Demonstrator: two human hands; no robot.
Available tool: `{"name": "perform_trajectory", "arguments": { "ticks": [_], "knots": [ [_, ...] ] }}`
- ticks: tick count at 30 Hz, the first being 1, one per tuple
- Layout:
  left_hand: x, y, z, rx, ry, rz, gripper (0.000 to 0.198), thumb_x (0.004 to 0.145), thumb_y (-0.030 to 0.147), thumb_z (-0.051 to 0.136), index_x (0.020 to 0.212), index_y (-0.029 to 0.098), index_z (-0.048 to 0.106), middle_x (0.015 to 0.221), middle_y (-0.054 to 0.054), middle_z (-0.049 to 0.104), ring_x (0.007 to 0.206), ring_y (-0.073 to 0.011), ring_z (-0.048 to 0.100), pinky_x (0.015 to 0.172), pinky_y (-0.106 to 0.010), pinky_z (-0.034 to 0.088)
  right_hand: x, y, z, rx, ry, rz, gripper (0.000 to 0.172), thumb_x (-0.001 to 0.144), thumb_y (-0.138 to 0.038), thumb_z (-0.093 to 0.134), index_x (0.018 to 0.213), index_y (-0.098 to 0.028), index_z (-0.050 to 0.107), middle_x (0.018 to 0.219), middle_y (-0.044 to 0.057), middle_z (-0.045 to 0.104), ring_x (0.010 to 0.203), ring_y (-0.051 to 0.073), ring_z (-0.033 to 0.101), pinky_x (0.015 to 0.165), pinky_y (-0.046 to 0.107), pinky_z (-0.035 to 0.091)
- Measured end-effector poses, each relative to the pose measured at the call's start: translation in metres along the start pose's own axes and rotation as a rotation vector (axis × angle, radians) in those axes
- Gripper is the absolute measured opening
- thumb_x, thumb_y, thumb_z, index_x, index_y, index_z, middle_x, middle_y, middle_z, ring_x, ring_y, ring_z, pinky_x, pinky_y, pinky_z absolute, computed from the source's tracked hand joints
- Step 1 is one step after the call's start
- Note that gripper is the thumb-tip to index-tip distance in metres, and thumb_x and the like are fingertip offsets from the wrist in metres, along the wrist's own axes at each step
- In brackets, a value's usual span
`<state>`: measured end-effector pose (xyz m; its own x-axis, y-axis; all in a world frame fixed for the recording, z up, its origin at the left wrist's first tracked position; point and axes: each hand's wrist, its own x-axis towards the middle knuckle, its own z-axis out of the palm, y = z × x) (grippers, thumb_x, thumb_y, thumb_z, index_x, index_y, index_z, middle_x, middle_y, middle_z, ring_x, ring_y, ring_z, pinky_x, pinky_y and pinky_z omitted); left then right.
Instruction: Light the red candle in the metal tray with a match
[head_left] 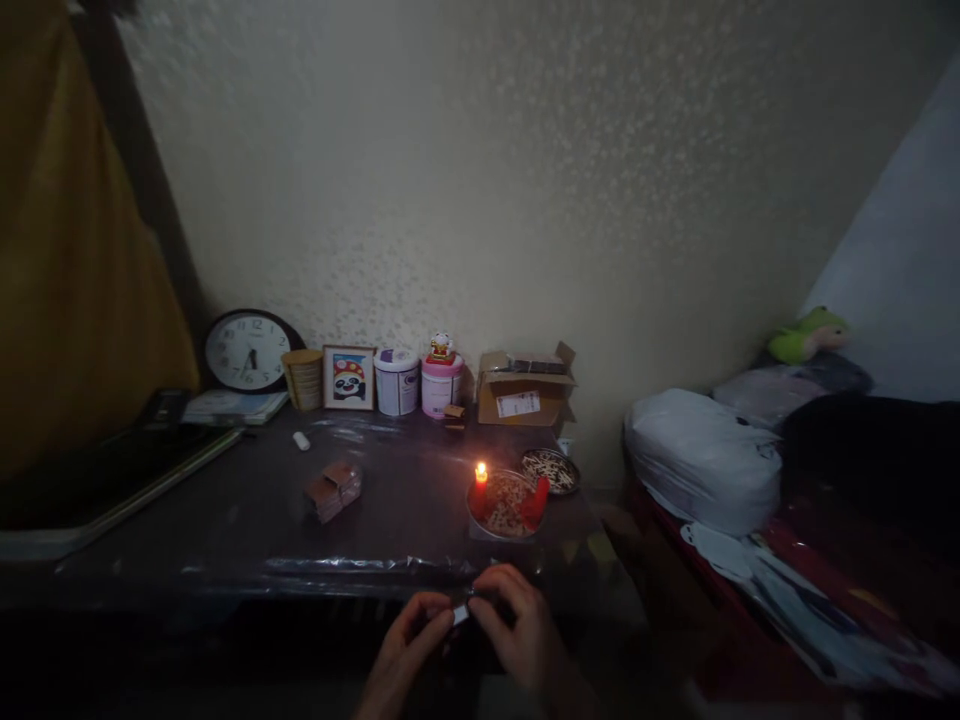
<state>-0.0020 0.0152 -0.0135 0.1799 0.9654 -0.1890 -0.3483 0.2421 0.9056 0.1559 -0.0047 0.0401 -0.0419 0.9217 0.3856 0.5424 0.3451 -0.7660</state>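
Low in the view, my left hand (414,640) pinches a small pale object (460,614) between thumb and fingers. My right hand (514,615) is closed at the other end of it, fingertips around something small and dark that I cannot make out. Beyond my hands, a lit red candle (480,490) stands at the left side of a round dish (506,505) with brownish bits in it. A red object (535,503) leans at the dish's right side. Behind it is a second dish (551,470) full of small sticks.
On the dark table (405,510) are a wrapped brown bundle (334,490) and a small white object (301,440). Along the wall stand a clock (251,350), a framed panda picture (349,378), tubs (397,382) and a cardboard box (523,392). White bags (701,455) lie at right.
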Motion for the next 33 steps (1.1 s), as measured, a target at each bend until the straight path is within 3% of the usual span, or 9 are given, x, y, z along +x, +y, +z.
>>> {"name": "perform_trajectory", "arguments": {
  "ticks": [2, 5, 14, 24, 33],
  "knots": [
    [0.002, 0.000, -0.005, 0.073, -0.042, 0.050, 0.036, 0.053, 0.045, 0.077, 0.075, 0.018, 0.065, 0.070, 0.001, 0.063, 0.071, -0.0179, 0.056, 0.068, -0.027, 0.043, -0.008, 0.000, 0.011, 0.019, -0.029, -0.021, 0.014, 0.079, -0.032, 0.059, 0.087, -0.022, 0.064, 0.092, 0.003, 0.064, 0.089, 0.018, 0.060, 0.080, 0.027, 0.046],
    [0.005, -0.003, -0.009, 0.138, -0.052, 0.090, 0.037, 0.053, 0.044, 0.077, 0.076, 0.019, 0.066, 0.074, 0.000, 0.064, 0.077, -0.0202, 0.057, 0.073, -0.028, 0.043, -0.014, 0.006, 0.014, 0.060, -0.084, 0.017, 0.015, 0.080, -0.032, 0.058, 0.090, -0.022, 0.064, 0.091, 0.002, 0.066, 0.087, 0.018, 0.061, 0.080, 0.027, 0.047],
    [0.003, -0.007, 0.005, 0.100, -0.053, 0.190, 0.037, 0.053, 0.044, 0.076, 0.075, 0.018, 0.060, 0.067, 0.000, 0.060, 0.067, -0.0170, 0.052, 0.066, -0.027, 0.038, -0.013, 0.033, 0.013, 0.117, -0.222, 0.087, 0.023, 0.082, -0.037, 0.054, 0.096, -0.022, 0.063, 0.096, 0.005, 0.068, 0.092, 0.021, 0.063, 0.083, 0.029, 0.048],
    [-0.003, 0.000, 0.001, 0.312, -0.045, 0.273, 0.020, 0.064, 0.023, 0.066, 0.083, 0.018, 0.062, 0.078, -0.002, 0.057, 0.077, -0.0190, 0.051, 0.072, -0.028, 0.038, -0.008, 0.030, 0.016, 0.246, -0.292, 0.140, 0.029, 0.077, -0.041, 0.059, 0.097, -0.020, 0.062, 0.098, 0.008, 0.069, 0.094, 0.023, 0.064, 0.085, 0.033, 0.050],
    [-0.004, -0.001, 0.003, 0.399, -0.048, 0.334, 0.020, 0.067, 0.022, 0.061, 0.087, 0.018, 0.058, 0.081, -0.001, 0.055, 0.078, -0.0179, 0.051, 0.074, -0.029, 0.040, -0.008, 0.031, 0.018, 0.271, -0.311, 0.151, 0.037, 0.077, -0.049, 0.058, 0.098, -0.018, 0.062, 0.102, 0.010, 0.068, 0.097, 0.024, 0.063, 0.088, 0.034, 0.048]
  ]
}}
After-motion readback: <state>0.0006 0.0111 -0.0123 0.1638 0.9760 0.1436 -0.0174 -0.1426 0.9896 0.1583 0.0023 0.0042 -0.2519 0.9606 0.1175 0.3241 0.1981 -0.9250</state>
